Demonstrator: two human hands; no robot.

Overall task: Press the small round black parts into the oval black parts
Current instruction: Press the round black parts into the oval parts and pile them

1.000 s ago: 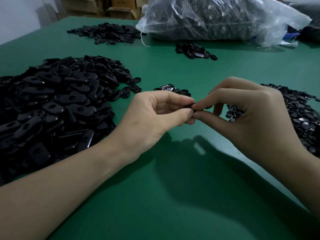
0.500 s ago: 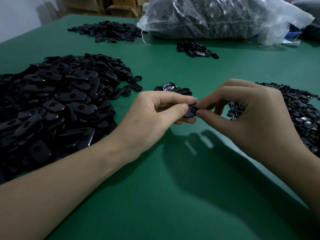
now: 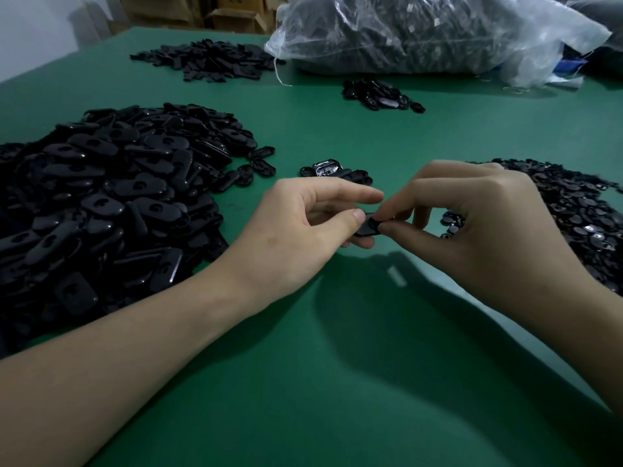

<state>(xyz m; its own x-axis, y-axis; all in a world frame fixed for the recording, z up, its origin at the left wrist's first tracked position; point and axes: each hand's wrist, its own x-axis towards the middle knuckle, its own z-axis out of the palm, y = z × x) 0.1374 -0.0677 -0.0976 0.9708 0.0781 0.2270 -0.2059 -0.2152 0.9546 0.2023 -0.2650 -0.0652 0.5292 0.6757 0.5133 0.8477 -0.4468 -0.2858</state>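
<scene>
Fingers on both hands are closed in pinches round one oval part (image 3: 365,228), held just above the green table (image 3: 337,382). Left hand (image 3: 296,230): thumb on top of the part's left end, other fingers curled beneath it. Right hand (image 3: 488,230): thumb and forefinger tips squeeze the part's right end. Key relation: the oval part's long axis runs roughly left to right between the two hands, slightly tilted, so its free end points straight at the right fingertips. Both hands touch it and neither is nearer. A dark rounded bit under the right forefinger tip is probably the small round part, but black on black I cannot tell it apart. Judgement: pressing-in step in hand, and the squeeze has to come from the right thumb and forefinger while the left hand braces. Left of the oval part and well apart sits the big heap of oval parts (image 3: 111,203). Right of it, near, is the heap of small round parts (image 3: 580,217). Just beyond it is a small cluster of black pieces (image 3: 333,171), one of them shiny. Far beyond it are two more dark piles (image 3: 209,60) (image 3: 381,96), a clear plastic bag (image 3: 421,32) stuffed with dark parts, and cardboard boxes (image 3: 232,15). Brands, labels, writing: nothing readable anywhere, and pale flecks inside the bag are too small to make out.
</scene>
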